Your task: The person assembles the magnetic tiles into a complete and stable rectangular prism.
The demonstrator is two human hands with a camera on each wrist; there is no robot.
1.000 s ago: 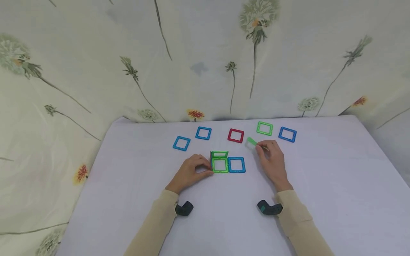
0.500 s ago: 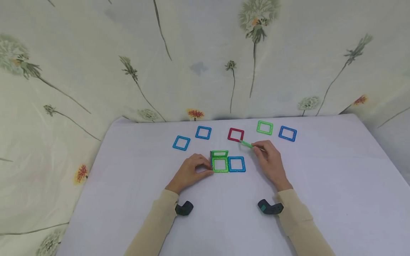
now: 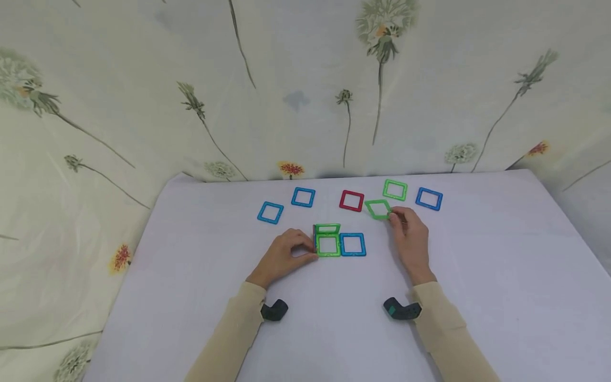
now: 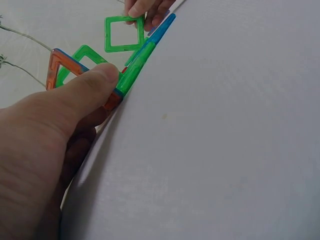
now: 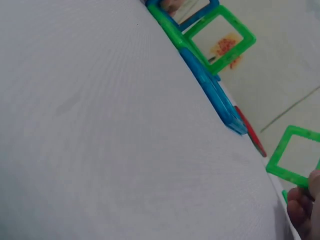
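My left hand (image 3: pixel 286 254) grips the base of an upright square magnetic tile (image 4: pixel 52 70), thumb over its lower corner; it shows orange in the left wrist view and blue in the right wrist view. It stands at the left edge of a flat green tile (image 3: pixel 328 255). Along that tile's back edge a second green tile (image 3: pixel 328 229) stands up, and a blue tile (image 3: pixel 352 254) lies against its right side. My right hand (image 3: pixel 412 239) pinches another green tile (image 3: pixel 378 217) by one corner, raised and tilted, to the right behind the blue one.
Along the back of the white table (image 3: pixel 334 329) lie two blue tiles (image 3: pixel 270 222) on the left, a red tile (image 3: pixel 351 210), a loose green tile (image 3: pixel 395 198) and a dark blue tile (image 3: pixel 428 207). A flower-printed cloth (image 3: pixel 296 127) hangs behind.
The green tile in my right hand swings left toward the red tile, then back right, turning from nearly edge-on to show its open frame. My left hand stays in place.
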